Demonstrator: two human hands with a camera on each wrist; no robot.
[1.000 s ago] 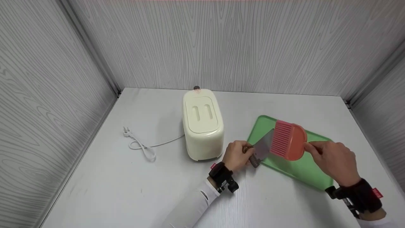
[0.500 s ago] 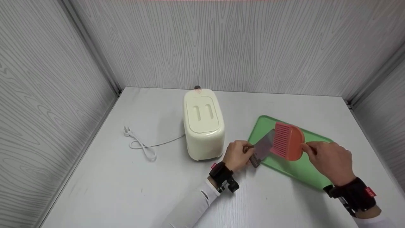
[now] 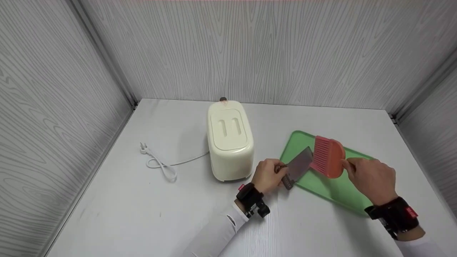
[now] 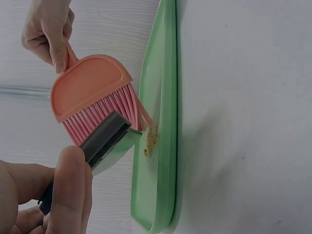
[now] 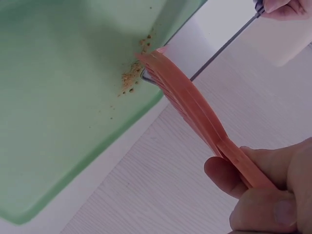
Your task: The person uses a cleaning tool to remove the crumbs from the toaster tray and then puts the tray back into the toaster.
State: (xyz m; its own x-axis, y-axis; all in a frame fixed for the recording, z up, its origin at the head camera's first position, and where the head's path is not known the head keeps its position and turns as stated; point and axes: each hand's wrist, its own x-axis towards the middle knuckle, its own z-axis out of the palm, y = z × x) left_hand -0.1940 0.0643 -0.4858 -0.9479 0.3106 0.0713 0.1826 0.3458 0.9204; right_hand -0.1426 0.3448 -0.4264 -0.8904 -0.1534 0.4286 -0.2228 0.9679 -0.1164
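Observation:
In the head view my left hand [image 3: 267, 176] pinches the dark grip of a flat metal crumb tray [image 3: 300, 165], whose blade-like sheet slants over the green tray [image 3: 353, 201]. My right hand [image 3: 373, 180] holds the short handle of an orange brush [image 3: 335, 159] with pink bristles. The bristles [image 4: 100, 114] are at the far end of the metal sheet in the left wrist view. Light brown crumbs [image 5: 129, 78] lie on the green tray just below that end. Part of the sheet is hidden behind its grip in the left wrist view.
A cream toaster [image 3: 230, 141] with a lid stands left of the green tray. Its white cord [image 3: 185, 161] runs left to a plug [image 3: 144, 148] on the table. Grey wood-grain walls [image 3: 250, 50] enclose the table's back and sides.
The brush has shifted slightly right toward the crumb tray's far end, uncovering more of the metal. My right wrist has moved a little left. My left hand has barely moved.

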